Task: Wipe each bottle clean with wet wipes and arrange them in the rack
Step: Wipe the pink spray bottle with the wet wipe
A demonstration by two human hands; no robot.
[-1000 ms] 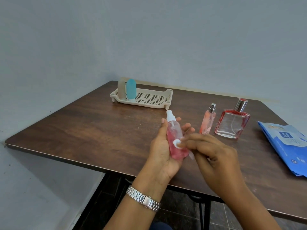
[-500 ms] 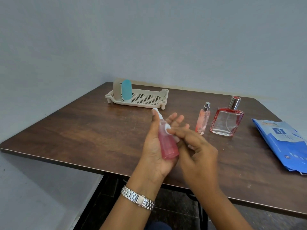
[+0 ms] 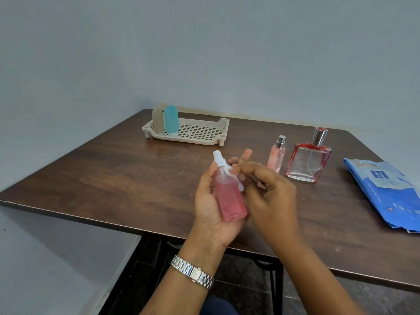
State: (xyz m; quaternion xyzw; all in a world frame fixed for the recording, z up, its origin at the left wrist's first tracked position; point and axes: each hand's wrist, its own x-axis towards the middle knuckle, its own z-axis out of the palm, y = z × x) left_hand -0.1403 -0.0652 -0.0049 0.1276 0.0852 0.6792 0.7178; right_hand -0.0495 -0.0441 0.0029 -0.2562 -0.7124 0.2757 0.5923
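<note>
My left hand (image 3: 210, 210) grips a pink spray bottle (image 3: 228, 196) with a white nozzle, held upright above the table's front edge. My right hand (image 3: 269, 198) pinches a small white wet wipe (image 3: 237, 178) against the bottle's upper right side. A beige perforated rack (image 3: 200, 133) stands at the back left, with a beige bottle (image 3: 157, 119) and a teal bottle (image 3: 171, 119) upright in its left end. A slim pink spray bottle (image 3: 276, 155) and a square red-edged perfume bottle (image 3: 309, 160) stand on the table to the right.
A blue wet-wipe pack (image 3: 386, 192) lies at the table's right edge. The dark wooden table (image 3: 102, 173) stands against a grey wall, its black frame visible below. A metal watch (image 3: 193, 271) is on my left wrist.
My right hand has slid the wipe from the bottle's middle up to near its neck, then slightly back down. The left hand keeps hold of the bottle.
</note>
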